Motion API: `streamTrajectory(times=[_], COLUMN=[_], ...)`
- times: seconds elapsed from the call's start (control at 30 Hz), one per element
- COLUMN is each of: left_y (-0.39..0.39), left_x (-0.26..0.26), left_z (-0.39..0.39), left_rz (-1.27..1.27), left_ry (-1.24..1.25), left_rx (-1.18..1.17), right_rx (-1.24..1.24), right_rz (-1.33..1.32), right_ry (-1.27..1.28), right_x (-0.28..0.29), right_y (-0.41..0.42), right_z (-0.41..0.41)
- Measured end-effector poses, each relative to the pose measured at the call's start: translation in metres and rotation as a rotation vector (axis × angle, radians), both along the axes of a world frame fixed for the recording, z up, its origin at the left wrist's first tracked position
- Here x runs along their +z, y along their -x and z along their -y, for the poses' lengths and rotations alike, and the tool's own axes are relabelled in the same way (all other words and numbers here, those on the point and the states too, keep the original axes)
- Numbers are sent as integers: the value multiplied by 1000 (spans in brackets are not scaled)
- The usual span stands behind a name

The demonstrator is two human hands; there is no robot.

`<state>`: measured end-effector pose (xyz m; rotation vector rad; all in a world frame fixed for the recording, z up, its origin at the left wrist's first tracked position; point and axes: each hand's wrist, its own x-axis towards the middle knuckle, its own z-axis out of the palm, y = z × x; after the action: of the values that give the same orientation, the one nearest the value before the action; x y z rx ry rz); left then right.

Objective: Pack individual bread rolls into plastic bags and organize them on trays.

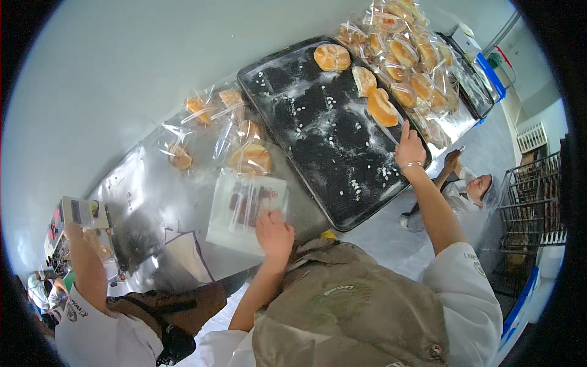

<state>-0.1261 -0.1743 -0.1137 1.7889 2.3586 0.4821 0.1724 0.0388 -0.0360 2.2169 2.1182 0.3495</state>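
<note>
My left hand (274, 234) rests, slightly blurred, on a stack of flat clear bags (220, 225) on the steel table; its thumb is apart from its fingers. Over the right side of a black baking tray (316, 179), my right hand (409, 146) holds what look like clear plastic tongs (389, 134), index finger extended. Their ends are beside an orange-brown bread roll (381, 108). A cut-looking roll (364, 81) and a round scored roll (332, 58) lie farther up the tray. White bits and flour are scattered over it. A bagged roll (251, 159) sits just above the bag stack.
More bagged rolls (179, 156) lie left of the tray, and a large pile of bagged bread (406, 55) stands beyond its right edge. A folded cloth (189, 254) lies near the table edge. At left, a co-worker's arm (87, 261) reaches a machine (82, 213). Another person (467, 197) is at right.
</note>
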Motion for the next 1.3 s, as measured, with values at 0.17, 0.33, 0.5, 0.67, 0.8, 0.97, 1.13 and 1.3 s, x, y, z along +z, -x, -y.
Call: streamTrajectory(times=[0.17,0.33,0.5,0.67,0.8,0.97,1.13,1.3], left_y=[29,45,50,39,33,29,34,110], left_x=[-6,-6,-7,6,31,78,96,73], left_z=[27,24,23,28,39,48,61,47], left_rz=[75,551,669,773,638,834,621,733], left_ry=[-241,-99,-35,-208,-280,-455,-537,-687], left_rx=[-86,359,434,414,392,266,227,719], right_rx=[347,605,811,875,801,869,906,953], right_rz=[-131,-285,-397,-363,-171,-191,-258,-313], right_ry=[-95,29,350,692,679,575,602,511], right_x=[22,40,59,63,65,68,66,92], right_y=[5,50,77,111,142,191,238,259], right_z=[52,110,151,161,164,175,194,188])
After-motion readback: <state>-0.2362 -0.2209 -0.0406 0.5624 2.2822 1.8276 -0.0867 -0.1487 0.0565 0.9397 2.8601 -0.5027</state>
